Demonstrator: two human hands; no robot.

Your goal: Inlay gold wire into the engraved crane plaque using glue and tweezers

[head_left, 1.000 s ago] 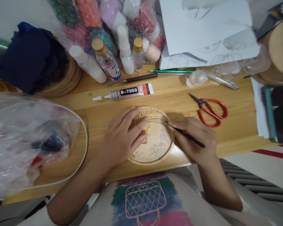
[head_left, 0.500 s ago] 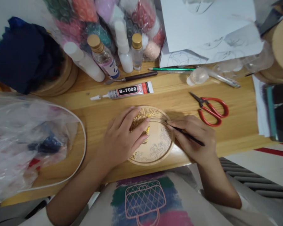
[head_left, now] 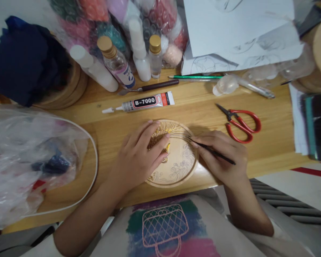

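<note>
A round wooden disc (head_left: 180,166) with drawn wave lines and gold wire work lies at the front edge of the wooden table (head_left: 198,107). My left hand (head_left: 140,155) rests flat on the disc's left half, fingers stretched out over the gold wires (head_left: 160,134). My right hand (head_left: 220,157) sits at the disc's right rim, fingers pinched around a thin black tool (head_left: 214,152) whose tip touches the wires near the top of the disc.
A B-7000 glue tube (head_left: 143,102) lies just beyond the disc. Red scissors (head_left: 240,123) lie to the right. Bottles (head_left: 116,64), a dark-handled tool (head_left: 149,87), a green pencil (head_left: 195,76), papers (head_left: 238,32) and bagged colourful material line the back. A plastic bag (head_left: 29,157) covers the left.
The view has shifted slightly. My right hand and the black tool have edged a little to the right at the disc's rim; my left hand stays in place.
</note>
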